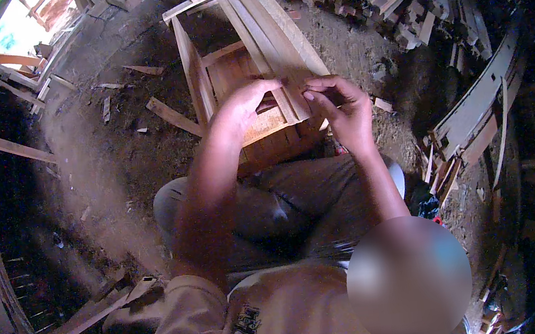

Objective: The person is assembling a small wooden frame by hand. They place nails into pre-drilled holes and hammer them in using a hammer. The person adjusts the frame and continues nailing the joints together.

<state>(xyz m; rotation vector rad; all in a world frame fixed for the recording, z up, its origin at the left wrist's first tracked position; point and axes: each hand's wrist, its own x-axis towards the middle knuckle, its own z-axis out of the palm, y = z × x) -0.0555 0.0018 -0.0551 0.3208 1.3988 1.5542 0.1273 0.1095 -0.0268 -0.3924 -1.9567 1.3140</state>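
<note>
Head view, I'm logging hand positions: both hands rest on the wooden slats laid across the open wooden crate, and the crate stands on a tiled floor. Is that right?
Not quite. The head view shows the left hand and right hand at the wooden slats laid across the open wooden crate, but the crate stands on a bare dirt floor strewn with wood scraps, not a tiled one.

The single head-worn fisheye view is looking steeply down from just above the person's chest, facing forward over the lap toward the near hands (294,108) and the dirt floor (107,152) beyond, its edges bending.
</note>
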